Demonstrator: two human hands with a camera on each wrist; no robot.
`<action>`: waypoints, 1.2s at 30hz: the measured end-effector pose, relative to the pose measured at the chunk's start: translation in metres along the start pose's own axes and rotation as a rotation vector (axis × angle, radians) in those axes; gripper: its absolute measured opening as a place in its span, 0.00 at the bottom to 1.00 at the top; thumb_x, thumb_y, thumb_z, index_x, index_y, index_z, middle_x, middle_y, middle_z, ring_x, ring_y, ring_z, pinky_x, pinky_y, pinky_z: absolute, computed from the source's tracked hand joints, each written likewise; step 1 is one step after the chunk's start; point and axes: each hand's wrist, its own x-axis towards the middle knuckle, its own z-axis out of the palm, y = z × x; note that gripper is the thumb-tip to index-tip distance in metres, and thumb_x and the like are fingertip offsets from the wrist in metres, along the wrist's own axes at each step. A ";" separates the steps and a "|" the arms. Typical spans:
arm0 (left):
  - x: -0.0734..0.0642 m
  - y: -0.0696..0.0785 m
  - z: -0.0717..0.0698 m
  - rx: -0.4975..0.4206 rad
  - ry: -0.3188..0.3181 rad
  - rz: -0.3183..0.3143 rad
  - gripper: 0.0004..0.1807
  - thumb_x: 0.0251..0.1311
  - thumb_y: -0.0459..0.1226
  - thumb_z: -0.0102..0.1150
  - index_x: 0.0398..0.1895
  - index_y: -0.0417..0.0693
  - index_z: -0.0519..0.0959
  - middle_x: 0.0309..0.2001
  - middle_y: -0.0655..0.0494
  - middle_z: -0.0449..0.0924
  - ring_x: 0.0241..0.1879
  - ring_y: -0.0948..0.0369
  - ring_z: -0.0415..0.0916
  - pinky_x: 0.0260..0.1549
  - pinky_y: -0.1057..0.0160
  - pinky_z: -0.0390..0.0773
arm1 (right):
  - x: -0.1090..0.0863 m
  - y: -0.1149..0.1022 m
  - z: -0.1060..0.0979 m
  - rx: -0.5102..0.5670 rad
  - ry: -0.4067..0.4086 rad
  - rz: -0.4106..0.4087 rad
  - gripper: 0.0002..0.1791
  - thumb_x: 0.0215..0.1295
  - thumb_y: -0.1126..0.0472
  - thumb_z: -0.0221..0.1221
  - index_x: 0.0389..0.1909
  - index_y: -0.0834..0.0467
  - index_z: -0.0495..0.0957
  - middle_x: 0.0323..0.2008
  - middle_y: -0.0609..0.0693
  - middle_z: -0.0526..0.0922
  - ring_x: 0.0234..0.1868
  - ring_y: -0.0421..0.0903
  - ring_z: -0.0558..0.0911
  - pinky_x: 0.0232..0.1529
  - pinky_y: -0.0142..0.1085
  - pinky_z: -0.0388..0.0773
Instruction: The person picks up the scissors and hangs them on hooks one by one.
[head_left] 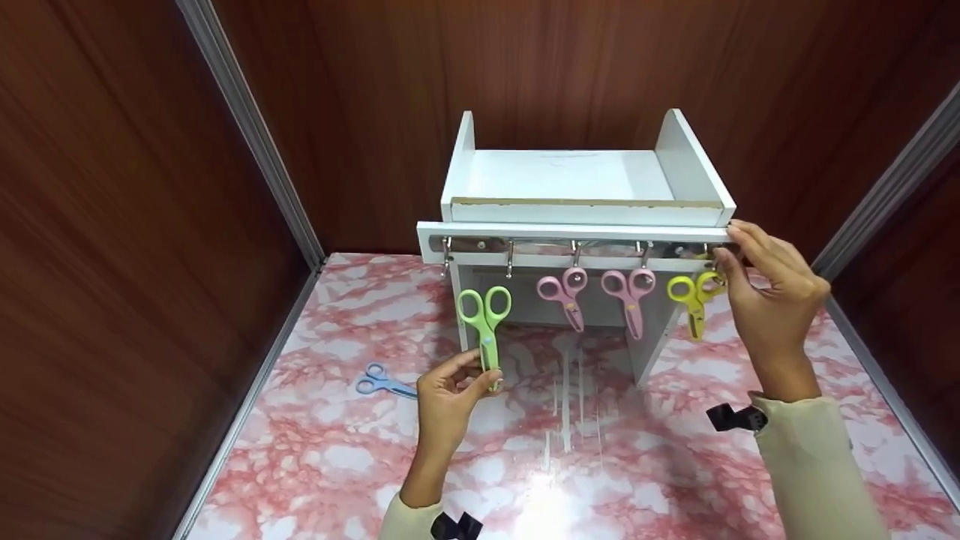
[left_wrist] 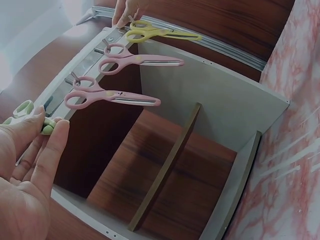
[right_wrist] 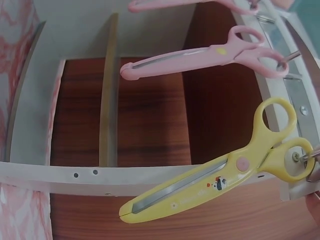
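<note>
My left hand (head_left: pixel 450 390) pinches a pair of green scissors (head_left: pixel 489 330) by the blade end, handles upward, just below the hook rail (head_left: pixel 540 247). In the left wrist view the green scissors (left_wrist: pixel 24 109) are partly hidden by the fingers. At the rail's right end my right hand (head_left: pixel 780 281) grips the board's edge with thumb and fingers. Beside it, yellow scissors (head_left: pixel 696 300) hang from the last hook by one handle loop. Two pink scissors, the left pair (head_left: pixel 566 296) and the right pair (head_left: pixel 631 300), hang on the middle hooks. The two left hooks hold nothing.
Blue scissors (head_left: pixel 382 382) lie on the pink marbled table (head_left: pixel 322 450), left of my left hand. The rail is fixed to a white shelf unit (head_left: pixel 570 214) standing before a brown wood panel (head_left: pixel 540 75). Metal-edged panels rise on both sides.
</note>
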 end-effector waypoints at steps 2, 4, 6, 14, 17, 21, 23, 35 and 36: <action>0.001 0.001 0.000 -0.003 -0.003 0.001 0.18 0.56 0.23 0.70 0.50 0.25 0.81 0.37 0.40 0.85 0.34 0.59 0.86 0.34 0.48 0.89 | 0.001 0.000 0.000 0.000 -0.004 -0.002 0.19 0.50 0.79 0.73 0.43 0.61 0.89 0.45 0.56 0.89 0.45 0.49 0.86 0.48 0.23 0.80; 0.002 0.001 0.000 -0.001 -0.007 0.005 0.19 0.56 0.23 0.70 0.51 0.25 0.81 0.37 0.40 0.85 0.35 0.59 0.85 0.34 0.45 0.88 | 0.001 0.001 0.000 0.000 -0.008 -0.002 0.18 0.50 0.79 0.73 0.43 0.61 0.89 0.45 0.56 0.89 0.45 0.48 0.86 0.48 0.23 0.80; 0.003 0.002 0.000 0.013 -0.011 0.019 0.19 0.56 0.24 0.71 0.51 0.26 0.81 0.37 0.41 0.85 0.36 0.59 0.85 0.34 0.45 0.88 | 0.001 0.001 0.000 -0.001 -0.009 -0.001 0.18 0.50 0.79 0.73 0.43 0.61 0.89 0.45 0.55 0.89 0.45 0.47 0.86 0.47 0.23 0.80; 0.009 0.002 0.002 0.089 -0.033 0.094 0.20 0.57 0.24 0.70 0.54 0.28 0.81 0.42 0.37 0.84 0.39 0.57 0.85 0.35 0.63 0.89 | -0.001 0.007 -0.002 0.016 -0.005 0.005 0.20 0.49 0.80 0.73 0.43 0.61 0.90 0.45 0.55 0.89 0.44 0.45 0.85 0.46 0.23 0.80; 0.009 0.002 0.003 0.082 -0.043 0.099 0.21 0.57 0.23 0.69 0.56 0.28 0.81 0.43 0.36 0.83 0.40 0.57 0.85 0.36 0.61 0.89 | -0.002 0.009 -0.001 0.016 -0.006 0.001 0.20 0.48 0.80 0.73 0.43 0.60 0.90 0.45 0.55 0.89 0.43 0.45 0.85 0.46 0.23 0.80; 0.012 0.003 0.005 0.063 -0.063 0.094 0.23 0.58 0.24 0.69 0.58 0.28 0.79 0.45 0.36 0.82 0.44 0.56 0.85 0.40 0.58 0.89 | -0.002 0.012 -0.001 0.011 -0.010 -0.003 0.20 0.49 0.79 0.73 0.43 0.60 0.90 0.45 0.55 0.89 0.43 0.46 0.86 0.47 0.23 0.80; 0.012 0.004 0.006 0.065 -0.071 0.084 0.24 0.58 0.24 0.69 0.59 0.28 0.78 0.47 0.36 0.81 0.46 0.55 0.84 0.42 0.58 0.89 | -0.002 0.012 -0.001 0.012 -0.011 -0.002 0.20 0.49 0.79 0.73 0.43 0.60 0.90 0.45 0.54 0.89 0.43 0.46 0.86 0.47 0.23 0.80; 0.015 0.001 0.006 0.075 -0.073 0.101 0.25 0.58 0.24 0.69 0.60 0.29 0.77 0.51 0.36 0.81 0.50 0.50 0.83 0.48 0.61 0.86 | 0.000 0.005 -0.001 0.008 -0.004 -0.006 0.19 0.49 0.79 0.73 0.42 0.60 0.90 0.44 0.55 0.89 0.43 0.45 0.85 0.47 0.23 0.79; 0.016 0.000 0.006 0.076 -0.067 0.104 0.25 0.58 0.24 0.69 0.60 0.28 0.78 0.51 0.36 0.81 0.50 0.51 0.83 0.48 0.62 0.86 | 0.000 0.005 -0.001 0.005 -0.005 -0.007 0.19 0.50 0.79 0.73 0.42 0.60 0.90 0.44 0.54 0.89 0.43 0.46 0.85 0.47 0.23 0.79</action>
